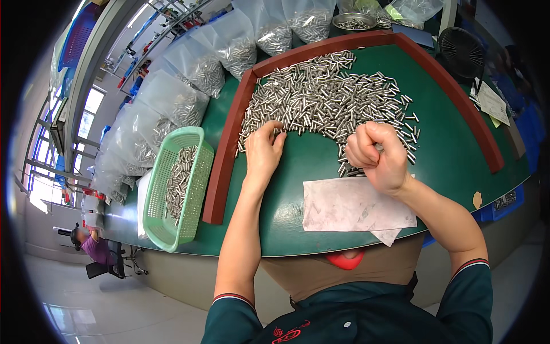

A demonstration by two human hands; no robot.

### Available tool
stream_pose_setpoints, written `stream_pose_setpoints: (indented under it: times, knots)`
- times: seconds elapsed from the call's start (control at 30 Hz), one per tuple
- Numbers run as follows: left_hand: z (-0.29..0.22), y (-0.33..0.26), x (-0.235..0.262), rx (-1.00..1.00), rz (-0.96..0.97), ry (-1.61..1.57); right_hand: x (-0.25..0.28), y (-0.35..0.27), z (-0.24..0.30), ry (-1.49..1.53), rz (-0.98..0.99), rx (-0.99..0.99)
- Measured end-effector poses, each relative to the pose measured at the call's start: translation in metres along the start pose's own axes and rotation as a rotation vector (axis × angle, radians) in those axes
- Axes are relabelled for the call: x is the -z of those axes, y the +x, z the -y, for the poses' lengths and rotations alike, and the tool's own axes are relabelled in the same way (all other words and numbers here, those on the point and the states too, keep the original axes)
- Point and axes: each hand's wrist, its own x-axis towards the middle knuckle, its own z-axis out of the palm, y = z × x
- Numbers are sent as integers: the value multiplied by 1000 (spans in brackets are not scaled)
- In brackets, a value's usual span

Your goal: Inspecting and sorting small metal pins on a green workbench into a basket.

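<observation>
A broad heap of short, shiny metal pins (321, 94) is spread over the green tabletop (286, 198). At the heap's near left edge is my left hand (263, 150), its fingers bent and thumb drawn toward them at the pins; whatever lies between the tips is too small to make out. My right hand (379, 157) is closed in a fist above the heap's near right edge. A small greyish spot shows inside its curled fingers, but I cannot tell what it is. Below this fist lies a smudged whitish cloth (349, 206).
A red-brown raised border (225, 172) frames the heap. Left of it stands a green perforated basket (153, 198) holding pins. Clear bags of pins (232, 49) line the far and left sides. A metal bowl (354, 22) and black fan (460, 53) are at the back right.
</observation>
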Motion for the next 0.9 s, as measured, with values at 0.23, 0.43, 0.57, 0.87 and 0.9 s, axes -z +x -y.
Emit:
stream_pose_setpoints:
  times: [0.23, 0.43, 0.57, 0.87, 0.9]
  knots:
    - [-2, 1, 4, -59, 109, 40, 3, 0, -2, -24, -35, 10]
    - [-8, 0, 11, -79, 174, -48, 2, 0, -2, 11, -41, 7]
    - [-21, -1, 13, 377, 448, -1160, 1, 0, 2, -20, -34, 15]
    - [-16, -15, 6, 379, 649, -1653, -2, -3, 0, 78, -7, -28]
    - [-16, -15, 6, 388, 677, -1634, -2, -2, 0, 76, -5, -30]
